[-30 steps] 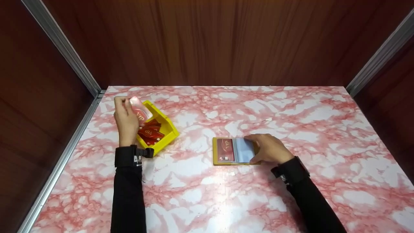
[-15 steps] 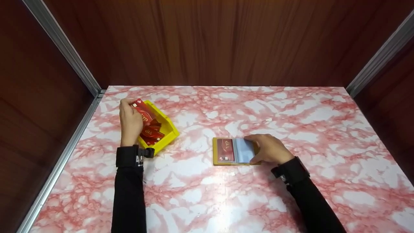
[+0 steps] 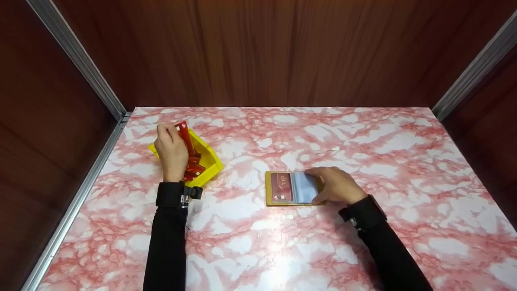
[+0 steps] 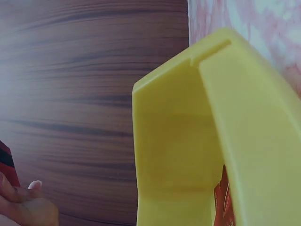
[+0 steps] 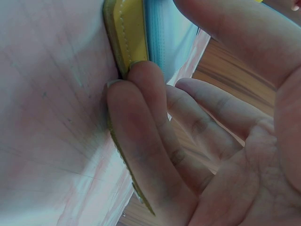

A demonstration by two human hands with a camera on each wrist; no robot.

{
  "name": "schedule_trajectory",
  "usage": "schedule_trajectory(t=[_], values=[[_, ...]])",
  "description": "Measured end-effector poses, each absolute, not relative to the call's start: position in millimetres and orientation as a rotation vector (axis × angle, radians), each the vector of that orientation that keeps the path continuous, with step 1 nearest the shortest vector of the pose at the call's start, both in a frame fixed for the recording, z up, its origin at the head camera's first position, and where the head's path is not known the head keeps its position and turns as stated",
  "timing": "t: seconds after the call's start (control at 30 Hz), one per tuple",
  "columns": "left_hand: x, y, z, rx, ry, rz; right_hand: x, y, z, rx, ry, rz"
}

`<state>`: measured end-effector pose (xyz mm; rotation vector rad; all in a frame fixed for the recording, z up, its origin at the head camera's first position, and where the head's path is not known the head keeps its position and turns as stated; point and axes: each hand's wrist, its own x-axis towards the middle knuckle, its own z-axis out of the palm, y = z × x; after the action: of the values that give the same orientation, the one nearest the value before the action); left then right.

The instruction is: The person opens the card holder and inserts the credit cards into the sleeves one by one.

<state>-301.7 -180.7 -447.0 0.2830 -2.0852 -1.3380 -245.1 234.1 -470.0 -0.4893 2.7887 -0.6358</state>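
In the head view, we are seeing the left hand (image 3: pixel 172 151) pinching a red card (image 3: pixel 185 135) over the yellow bin (image 3: pixel 208 176). The card is jutting from the fingers toward the bin's right side, its long axis slanting from the bin's far rim toward the loose cards (image 3: pixel 194 167); we cannot tell whether it is touching them. The card holder (image 3: pixel 294 188) is lying open, well to the bin's right; the right hand (image 3: pixel 339 186), the nearer one, is gripping its end farthest from the bin.

In the left wrist view, the frame edge is cutting off the pinched card, and the bin's wall is hiding most loose cards.

In the right wrist view, bent fingers are pressing the holder's edge; we are missing most of its pages.
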Motion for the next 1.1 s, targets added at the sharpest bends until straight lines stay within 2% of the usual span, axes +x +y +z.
schedule_trajectory(t=[0.27, 0.5, 0.87, 1.1], values=[[-298.6, -161.8, -442.7, 0.311, -2.132, -1.439, -244.4, 234.1, -469.9, -0.504, 2.8, -0.661], [-294.6, -134.0, -442.0, 0.14, -2.228, -1.54, -245.0, 233.6, -469.0, -0.49, 2.795, -0.646], [-280.7, -77.6, -459.0, -0.287, -2.53, -1.623, -244.6, 231.8, -469.0, -0.458, 2.78, -0.636], [-269.5, -46.7, -478.7, -0.355, -2.594, -1.759, -245.0, 233.2, -470.2, -0.473, 2.791, -0.625]])
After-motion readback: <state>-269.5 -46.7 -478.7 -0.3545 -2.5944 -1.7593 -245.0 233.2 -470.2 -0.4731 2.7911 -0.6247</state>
